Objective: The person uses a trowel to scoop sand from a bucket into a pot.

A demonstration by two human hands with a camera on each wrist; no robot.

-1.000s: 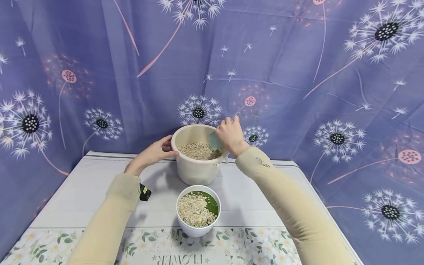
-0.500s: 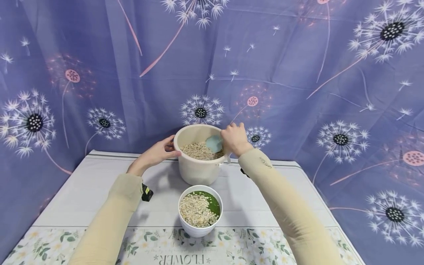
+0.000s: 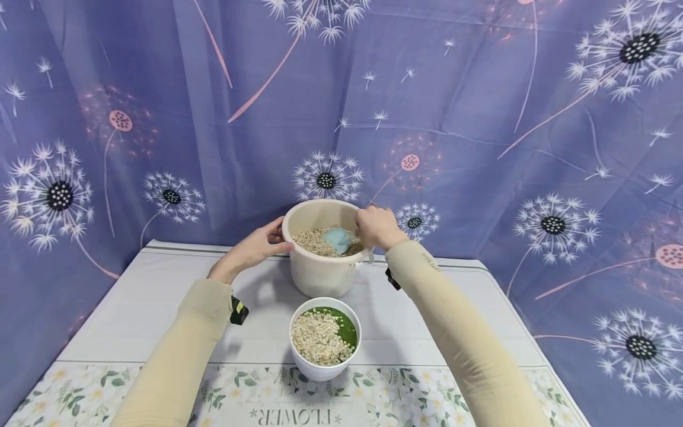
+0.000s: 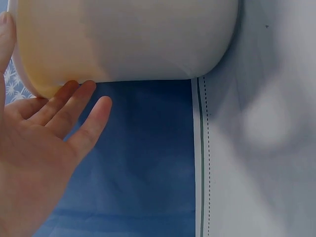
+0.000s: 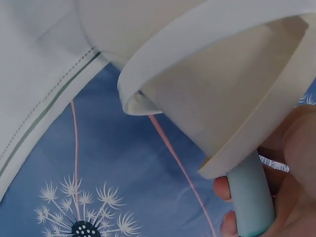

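Lowered into the pebbles, the scoop (image 3: pixel 337 239) sits clamped in the right hand (image 3: pixel 376 226) grip.

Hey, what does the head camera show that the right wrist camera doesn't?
Only the head view shows the pebbles in the bucket, the scoop's blue blade, the small white pot and the left hand against the bucket's side. Only the right wrist view shows the scoop's handle with fingers curled round it. Both show the cream bucket and the right hand.
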